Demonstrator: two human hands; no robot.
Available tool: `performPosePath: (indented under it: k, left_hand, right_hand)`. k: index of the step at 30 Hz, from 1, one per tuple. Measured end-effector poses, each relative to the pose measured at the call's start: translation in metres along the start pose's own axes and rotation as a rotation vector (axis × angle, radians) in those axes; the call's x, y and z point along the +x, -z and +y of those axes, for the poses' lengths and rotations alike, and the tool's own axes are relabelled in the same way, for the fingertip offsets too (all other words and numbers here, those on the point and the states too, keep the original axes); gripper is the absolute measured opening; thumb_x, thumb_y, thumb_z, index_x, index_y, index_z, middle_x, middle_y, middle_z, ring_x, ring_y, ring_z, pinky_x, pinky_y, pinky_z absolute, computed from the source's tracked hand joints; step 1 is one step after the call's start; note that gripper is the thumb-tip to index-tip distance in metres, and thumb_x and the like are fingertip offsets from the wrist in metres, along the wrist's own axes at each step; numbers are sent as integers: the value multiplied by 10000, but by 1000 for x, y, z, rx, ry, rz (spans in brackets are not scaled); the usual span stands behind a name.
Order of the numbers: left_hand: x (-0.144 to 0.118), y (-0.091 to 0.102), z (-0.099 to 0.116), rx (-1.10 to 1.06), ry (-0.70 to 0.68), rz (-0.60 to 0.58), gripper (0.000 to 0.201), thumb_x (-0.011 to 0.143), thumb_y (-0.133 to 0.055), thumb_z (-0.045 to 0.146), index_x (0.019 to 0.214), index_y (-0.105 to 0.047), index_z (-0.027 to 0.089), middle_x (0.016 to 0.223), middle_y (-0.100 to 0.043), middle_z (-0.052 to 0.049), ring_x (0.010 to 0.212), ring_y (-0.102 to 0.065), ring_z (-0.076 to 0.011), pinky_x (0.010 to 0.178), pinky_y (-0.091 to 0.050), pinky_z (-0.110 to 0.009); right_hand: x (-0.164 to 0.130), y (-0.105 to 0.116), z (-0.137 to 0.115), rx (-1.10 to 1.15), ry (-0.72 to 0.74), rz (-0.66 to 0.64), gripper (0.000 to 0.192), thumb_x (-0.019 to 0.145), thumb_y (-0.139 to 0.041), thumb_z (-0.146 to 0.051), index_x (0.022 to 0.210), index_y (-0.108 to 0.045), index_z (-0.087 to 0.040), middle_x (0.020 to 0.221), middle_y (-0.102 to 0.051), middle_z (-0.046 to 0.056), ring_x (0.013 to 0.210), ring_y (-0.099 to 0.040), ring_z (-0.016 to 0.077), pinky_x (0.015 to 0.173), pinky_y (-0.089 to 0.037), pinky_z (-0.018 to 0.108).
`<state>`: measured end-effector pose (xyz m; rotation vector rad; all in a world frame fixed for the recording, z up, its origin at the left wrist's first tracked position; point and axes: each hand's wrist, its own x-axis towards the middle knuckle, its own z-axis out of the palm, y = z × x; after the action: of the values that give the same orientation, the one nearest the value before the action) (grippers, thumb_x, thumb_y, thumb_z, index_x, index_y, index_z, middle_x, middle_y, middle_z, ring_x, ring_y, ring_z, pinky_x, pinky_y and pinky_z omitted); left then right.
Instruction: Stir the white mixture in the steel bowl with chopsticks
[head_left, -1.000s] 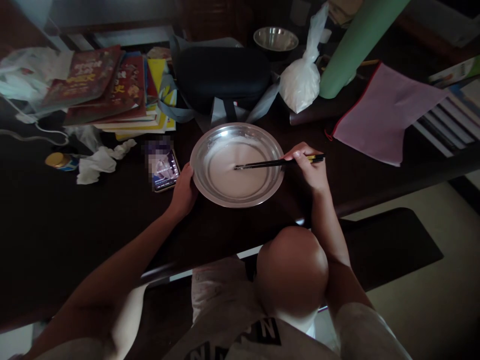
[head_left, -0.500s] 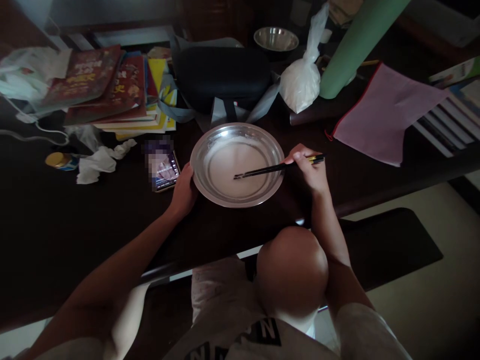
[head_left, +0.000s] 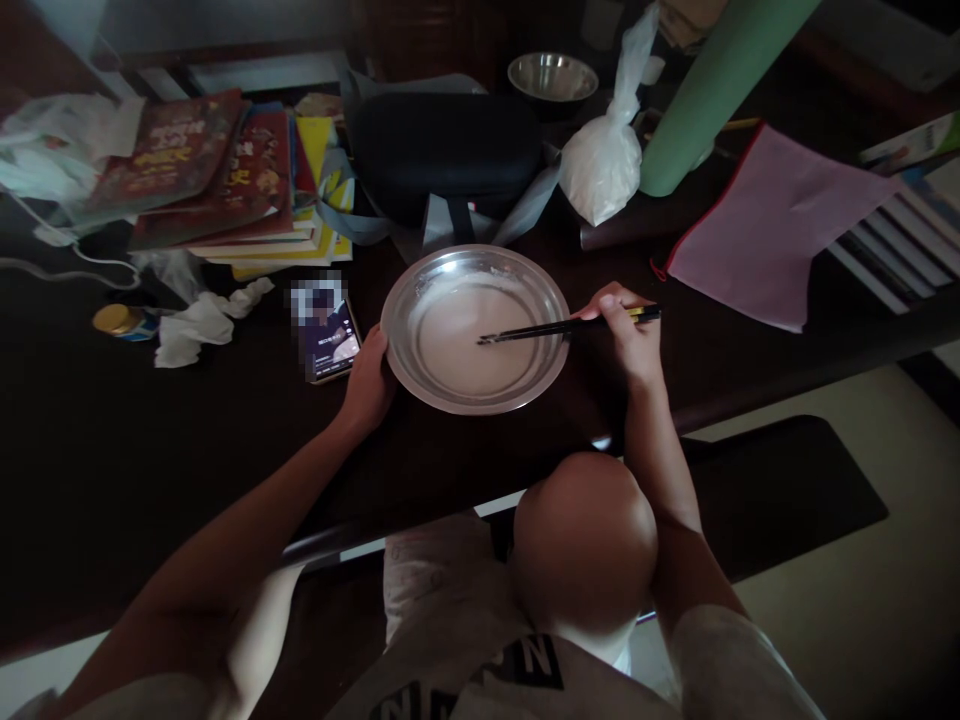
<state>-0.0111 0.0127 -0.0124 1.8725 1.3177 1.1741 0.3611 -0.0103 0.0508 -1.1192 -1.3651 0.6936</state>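
A wide steel bowl (head_left: 480, 402) stands on the dark table, with a pale, milky liquid (head_left: 457, 345) in its bottom. My left hand (head_left: 370, 380) grips the bowl's left rim; part of its fingers is hidden behind the bowl. In my right hand (head_left: 626, 330), at the right of the bowl, is a pair of black chopsticks (head_left: 551, 328) with gold bands near the back ends. They reach over the rim, and their tips are at the liquid near the bowl's middle. A lit phone (head_left: 330, 335) lies just left of my left hand.
Stacked books (head_left: 202, 190), crumpled tissue (head_left: 196, 325) and a gold-lidded jar (head_left: 124, 322) lie on the left. Behind the bowl are a black case (head_left: 446, 150), a tied bag of white powder (head_left: 602, 170) and another steel bowl (head_left: 553, 78). A green roll (head_left: 712, 100) and pink pouch (head_left: 776, 230) are right.
My right hand and the chopsticks have shifted slightly right, the tips moving right and a little away from me. My left hand stays on the bowl. The phone's picture has changed.
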Motion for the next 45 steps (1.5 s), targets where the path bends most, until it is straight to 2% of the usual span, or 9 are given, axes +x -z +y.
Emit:
performPosePath:
  k: [4, 10, 14, 19, 23, 28, 32, 37, 45]
  left_hand:
    - [1, 5, 6, 131, -68, -22, 321, 980, -678, 520, 1096, -712, 222, 1303, -747, -151, 1229, -703, -381, 1116, -574, -575]
    - [1, 6, 13, 138, -59, 2, 294, 995, -646, 511, 1097, -697, 240, 1295, -759, -129, 1245, -708, -355, 1132, -579, -544]
    - [1, 6, 10, 149, -73, -9, 300, 977, -676, 510, 1084, -702, 231, 1298, -756, -137, 1247, -709, -363, 1131, -580, -554]
    - [0, 6, 9, 129, -47, -6, 273, 981, -670, 486, 1102, -710, 245, 1308, -756, -125, 1253, -702, -351, 1147, -567, -539]
    - [0, 5, 9, 118, -58, 1, 293, 967, -681, 467, 1137, -705, 230, 1326, -748, -147, 1265, -701, -371, 1147, -563, -558]
    - [0, 6, 10, 122, -59, -16, 275, 979, -664, 474, 1116, -712, 240, 1308, -752, -140, 1251, -708, -359, 1138, -575, -539]
    - [0, 7, 9, 139, -81, -10, 291, 970, -689, 484, 1129, -717, 242, 1319, -752, -135, 1258, -702, -364, 1133, -579, -549]
    - [1, 8, 8, 149, -105, -22, 290, 996, -668, 459, 1138, -717, 211, 1293, -762, -145, 1207, -725, -361, 1097, -606, -557]
    - [2, 8, 7, 180, -116, -18, 215, 994, -655, 417, 1066, -718, 224, 1257, -763, -149, 1183, -736, -370, 1060, -626, -556]
  right_hand:
    - [0, 0, 1, 4, 4, -84, 415, 921, -732, -654, 736, -805, -289, 770, -780, 6, 784, -763, 198, 802, -606, 384]
    - [0, 0, 1, 5, -21, 12, 467, 911, -718, -692, 701, -770, -278, 707, -740, -5, 741, -761, 196, 784, -619, 381]
    - [0, 0, 2, -17, -2, -88, 439, 896, -737, -689, 727, -792, -288, 775, -781, 10, 804, -768, 205, 810, -622, 389]
    - [0, 1, 2, -5, -5, 4, 439, 930, -708, -670, 729, -785, -287, 735, -753, -4, 758, -753, 194, 807, -613, 386]
    - [0, 0, 1, -16, 13, -94, 416, 908, -736, -670, 745, -802, -293, 772, -784, 6, 795, -755, 198, 805, -605, 379]
    - [0, 0, 1, -12, -6, -1, 452, 921, -709, -690, 726, -776, -287, 739, -759, -7, 762, -755, 193, 813, -605, 386]
    - [-1, -1, 2, 10, 18, -96, 386, 922, -746, -635, 760, -810, -291, 787, -780, 2, 800, -754, 188, 807, -589, 368]
    - [-1, 0, 3, 26, 27, -9, 396, 945, -727, -619, 747, -809, -287, 744, -753, -9, 764, -739, 172, 800, -576, 355]
    - [0, 0, 4, -10, 17, -23, 418, 921, -728, -662, 742, -805, -292, 768, -778, 3, 806, -750, 200, 821, -604, 389]
